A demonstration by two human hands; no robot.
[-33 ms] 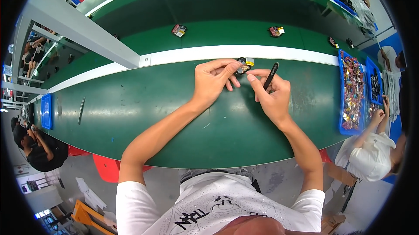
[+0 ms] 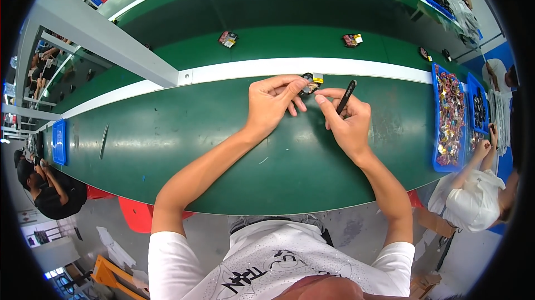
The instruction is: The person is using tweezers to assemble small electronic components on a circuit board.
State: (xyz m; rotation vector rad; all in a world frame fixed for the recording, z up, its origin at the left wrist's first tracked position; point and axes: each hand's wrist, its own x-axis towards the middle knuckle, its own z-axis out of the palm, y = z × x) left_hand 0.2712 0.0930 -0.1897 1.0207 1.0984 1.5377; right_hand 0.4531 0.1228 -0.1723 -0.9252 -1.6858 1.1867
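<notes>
My left hand (image 2: 270, 104) pinches a small black part (image 2: 308, 89) with a yellow and silver tab, between thumb and fingertips. It is held just above the table, near the white rail. My right hand (image 2: 348, 119) grips a slim black tool (image 2: 347, 97), which looks like tweezers, with its broad end pointing up and away. The lower end of that tool is hidden by my fingers. The right thumb and index finger come close to the right side of the black part; whether they touch it I cannot tell.
The green table (image 2: 212, 183) ends at a white rail (image 2: 334, 67). Behind it, similar parts (image 2: 228, 38) lie on a green belt. At right stand a blue tray (image 2: 436, 133) of small colourful pieces and a co-worker (image 2: 473, 200). A blue bin (image 2: 59, 142) sits far left.
</notes>
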